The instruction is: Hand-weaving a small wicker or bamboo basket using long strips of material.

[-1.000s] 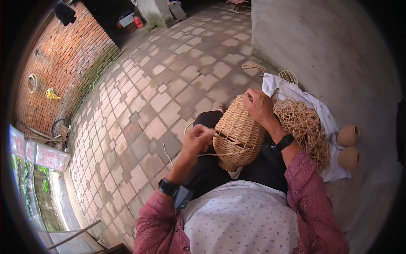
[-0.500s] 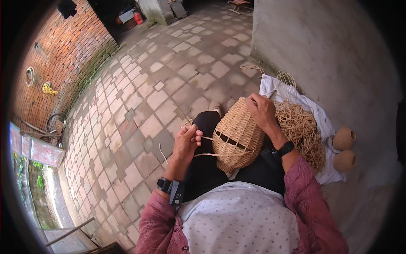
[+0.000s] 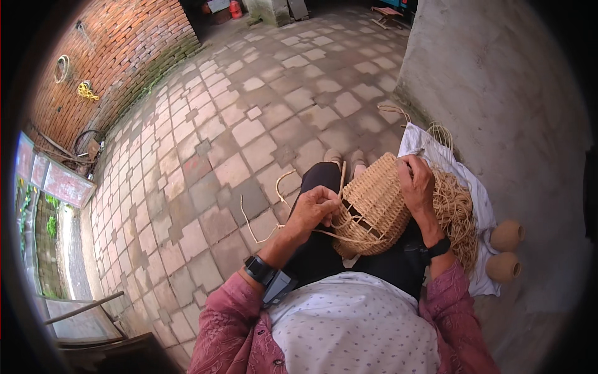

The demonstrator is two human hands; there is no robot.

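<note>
A woven straw basket (image 3: 375, 209) rests on my lap, a dark open slot across its side. My left hand (image 3: 316, 209) is closed at the basket's left edge, fingertips pinched on a pale straw strand (image 3: 340, 202). My right hand (image 3: 416, 184) grips the basket's upper right side. Loose strand ends (image 3: 283, 190) trail left over my leg and the paving. To the right, a tangled heap of straw cord (image 3: 455, 215) lies on a white sack (image 3: 483, 274).
Two round clay-coloured pots (image 3: 503, 237) lie by the plastered wall (image 3: 486, 87). Paving (image 3: 243, 131) stretches ahead to a brick wall (image 3: 118, 50), a red cylinder (image 3: 235, 9) and a small folding stool (image 3: 386, 15). A metal bar (image 3: 84, 306) is at lower left.
My left hand has moved right, back onto the basket's edge, after drawing the strand out leftward. The basket and my right hand sit farther right in view, which has shifted.
</note>
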